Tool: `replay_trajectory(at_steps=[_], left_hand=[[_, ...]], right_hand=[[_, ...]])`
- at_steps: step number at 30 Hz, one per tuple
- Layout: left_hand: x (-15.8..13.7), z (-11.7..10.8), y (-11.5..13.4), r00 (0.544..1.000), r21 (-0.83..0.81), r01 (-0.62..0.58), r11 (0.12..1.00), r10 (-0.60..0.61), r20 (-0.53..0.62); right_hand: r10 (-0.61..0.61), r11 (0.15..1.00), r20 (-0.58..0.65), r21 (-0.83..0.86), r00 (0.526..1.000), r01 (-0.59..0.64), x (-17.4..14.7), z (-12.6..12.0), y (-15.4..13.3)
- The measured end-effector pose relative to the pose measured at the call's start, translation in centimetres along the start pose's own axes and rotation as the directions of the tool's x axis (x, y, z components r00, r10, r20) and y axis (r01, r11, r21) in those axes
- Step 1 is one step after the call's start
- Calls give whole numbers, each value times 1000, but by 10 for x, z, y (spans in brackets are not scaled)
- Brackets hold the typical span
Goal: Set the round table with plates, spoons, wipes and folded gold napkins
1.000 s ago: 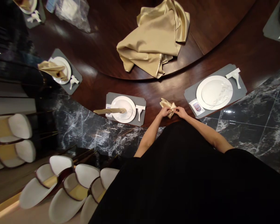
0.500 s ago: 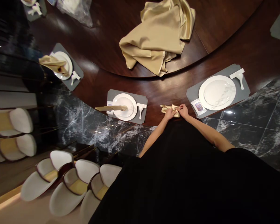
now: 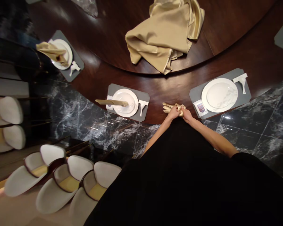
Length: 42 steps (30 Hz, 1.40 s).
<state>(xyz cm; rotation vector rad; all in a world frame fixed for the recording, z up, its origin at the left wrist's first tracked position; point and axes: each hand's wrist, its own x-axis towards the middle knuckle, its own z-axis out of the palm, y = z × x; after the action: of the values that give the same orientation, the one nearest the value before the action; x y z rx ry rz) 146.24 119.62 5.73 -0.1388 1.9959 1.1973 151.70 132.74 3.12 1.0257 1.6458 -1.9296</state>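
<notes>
head cam | steep downward over table (image 3: 108, 56) edge | hands (image 3: 179, 112) mid-distance, centre frame

A small gold satin napkin (image 3: 171, 108) lies bunched at the near rim of the dark wooden desk (image 3: 169, 88), between two grey placemats. It is gathered into narrow folds, its loose pleated end fanning out to the left, flat and low. Its right end is pinched tight and partly hidden, so the exact fold there cannot be told.
</notes>
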Motion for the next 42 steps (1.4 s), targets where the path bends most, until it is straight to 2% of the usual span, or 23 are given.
replay_trajectory(at_steps=[3, 5, 7, 9, 10, 11, 12, 14, 16, 17, 19, 22, 24, 25, 27, 28, 29, 33, 35, 37, 38, 40, 42], left_hand=[[-17, -5, 19, 996, 14, -90, 996, 90, 6], [-35, -13, 30, 980, -13, -199, 980, 199, -31], [-53, -26, 39, 932, -30, -319, 947, 308, -194], [-67, -45, 45, 847, -13, -400, 917, 364, -387], [-71, -55, 47, 819, -6, -417, 909, 373, -435], [-74, -64, 50, 816, -5, -425, 905, 381, -434], [-75, -73, 53, 833, -9, -430, 903, 394, -389], [-77, -85, 59, 868, -4, -448, 894, 433, -243], [-79, -92, 66, 850, 48, -500, 864, 501, -161], [-81, -93, 70, 818, 96, -544, 834, 552, -162], [-87, -94, 75, 701, 220, -653, 725, 688, -187], [-96, -88, 77, 455, 380, -799, 466, 882, -124], [-102, -80, 74, 300, 440, -846, 302, 951, -75], [-104, -75, 71, 235, 475, -844, 248, 968, -88], [-108, -63, 65, 134, 553, -805, 213, 974, -180], [-109, -56, 62, 105, 578, -785, 223, 967, -231], [-111, -49, 61, 96, 585, -774, 240, 959, -266], [-117, -22, 67, 142, 499, -818, 284, 942, -303], [-121, -14, 73, 104, 445, -853, 273, 924, -368], [-128, -11, 77, 51, 392, -881, 264, 878, -476], [-131, -12, 78, 39, 366, -891, 270, 847, -531], [-140, -14, 78, 44, 330, -896, 297, 800, -599], [-149, -17, 79, 65, 330, -895, 301, 819, -570]], right_hand=[[60, 982, -79, 183, 995, -45, -11, 1, -14], [0, 973, -86, 230, 996, 20, -19, -1, -27], [-94, 962, -102, 248, 990, 117, -26, -4, -42], [-188, 943, -130, 254, 974, 216, -35, -9, -58], [-226, 932, -142, 256, 964, 257, -39, -11, -66], [-257, 921, -153, 260, 954, 289, -44, -13, -74], [-279, 911, -159, 266, 947, 314, -50, -15, -81], [-312, 898, -162, 272, 936, 346, -60, -19, -94], [-342, 890, -168, 258, 925, 376, -70, -23, -103], [-358, 885, -180, 248, 916, 395, -74, -24, -106], [-394, 867, -233, 226, 889, 443, -80, -26, -112], [-466, 816, -372, 169, 802, 553, -88, -25, -119], [-524, 770, -445, 116, 726, 627, -93, -22, -126], [-553, 748, -461, 94, 694, 658, -97, -19, -130], [-603, 708, -466, 62, 648, 703, -104, -11, -138], [-620, 692, -471, 49, 627, 721, -108, -7, -142], [-629, 678, -488, 37, 605, 734, -112, -3, -146], [-608, 639, -587, 37, 534, 768, -130, 13, -163], [-611, 624, -583, 62, 536, 779, -140, 17, -172], [-616, 595, -574, 111, 540, 796, -150, 18, -179], [-619, 576, -567, 141, 543, 805, -155, 17, -182], [-644, 557, -534, 165, 548, 814, -163, 15, -185], [-688, 571, -472, 115, 551, 813, -168, 12, -184]])
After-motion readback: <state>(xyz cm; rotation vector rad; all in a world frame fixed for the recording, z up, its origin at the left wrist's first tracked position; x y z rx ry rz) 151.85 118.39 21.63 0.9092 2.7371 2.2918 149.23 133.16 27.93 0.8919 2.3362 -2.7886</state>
